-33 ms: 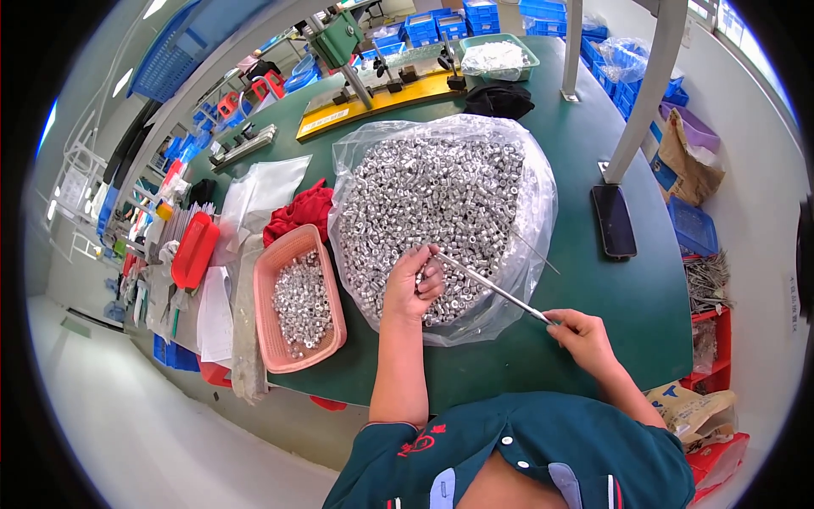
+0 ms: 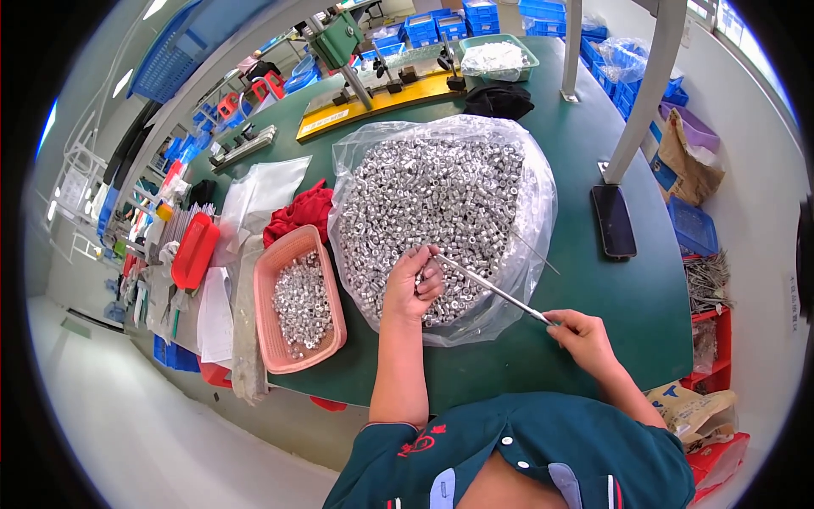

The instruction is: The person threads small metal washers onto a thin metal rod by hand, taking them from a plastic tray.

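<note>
My right hand (image 2: 583, 339) grips the near end of a slim silver metal rod (image 2: 496, 290), which slants up and left over the bag. At its far end, the fingertips of my left hand (image 2: 414, 284) are pinched together. The left fingers are curled, and what lies within them is too small to make out. Beneath both, a clear plastic bag (image 2: 543, 191) lies spread open, heaped with small silver metal rings (image 2: 432, 191). A second thin rod (image 2: 538, 253) rests across the bag's right side.
Left of the bag stands a pink basket (image 2: 264, 318) with more small metal pieces, beside a red cloth (image 2: 301, 212). A phone (image 2: 613, 222) lies at the right by a metal post (image 2: 640, 110). Behind are a yellow-based fixture (image 2: 381, 103), a black cloth (image 2: 500, 100) and a green tray (image 2: 530, 59).
</note>
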Demonstrator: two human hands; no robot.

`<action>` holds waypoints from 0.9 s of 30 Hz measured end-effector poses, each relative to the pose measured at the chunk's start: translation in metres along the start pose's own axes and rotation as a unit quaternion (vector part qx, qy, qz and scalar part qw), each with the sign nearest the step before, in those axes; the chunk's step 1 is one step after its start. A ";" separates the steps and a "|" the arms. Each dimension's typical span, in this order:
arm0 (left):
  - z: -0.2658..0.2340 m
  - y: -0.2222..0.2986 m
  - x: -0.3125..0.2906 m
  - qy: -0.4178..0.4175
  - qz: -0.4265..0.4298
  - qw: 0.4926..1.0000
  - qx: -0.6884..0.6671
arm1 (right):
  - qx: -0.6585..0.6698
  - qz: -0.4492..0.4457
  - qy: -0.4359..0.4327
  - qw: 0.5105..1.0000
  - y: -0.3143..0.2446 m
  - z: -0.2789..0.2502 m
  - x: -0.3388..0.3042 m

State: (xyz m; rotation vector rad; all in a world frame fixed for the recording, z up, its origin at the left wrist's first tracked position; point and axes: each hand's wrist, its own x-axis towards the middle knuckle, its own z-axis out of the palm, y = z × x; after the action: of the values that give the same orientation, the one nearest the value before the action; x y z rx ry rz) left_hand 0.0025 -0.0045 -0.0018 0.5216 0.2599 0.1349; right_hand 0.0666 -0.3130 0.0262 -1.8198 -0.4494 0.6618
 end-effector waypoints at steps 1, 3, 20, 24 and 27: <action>0.002 0.000 0.000 -0.001 -0.001 1.000 0.000 | 0.000 0.000 0.001 1.000 -0.001 -0.001 0.000; 0.006 -0.001 0.001 0.022 0.009 0.999 0.047 | -0.015 -0.004 -0.003 1.000 -0.002 -0.002 0.000; 0.010 0.009 -0.007 -0.021 -0.025 0.990 0.136 | -0.191 -0.143 0.045 0.970 -0.009 -0.012 -0.001; 0.008 0.006 -0.005 -0.003 -0.030 0.982 0.185 | -0.080 -0.038 -0.014 0.996 -0.005 -0.008 0.000; 0.018 -0.006 -0.004 -0.009 -0.023 0.988 0.155 | -0.030 -0.011 -0.019 0.999 -0.007 0.001 -0.001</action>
State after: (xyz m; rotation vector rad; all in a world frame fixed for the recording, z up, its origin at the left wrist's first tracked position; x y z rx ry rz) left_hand 0.0040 -0.0189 0.0108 0.8246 0.2766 0.0450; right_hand 0.0653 -0.3104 0.0329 -1.8588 -0.5184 0.6750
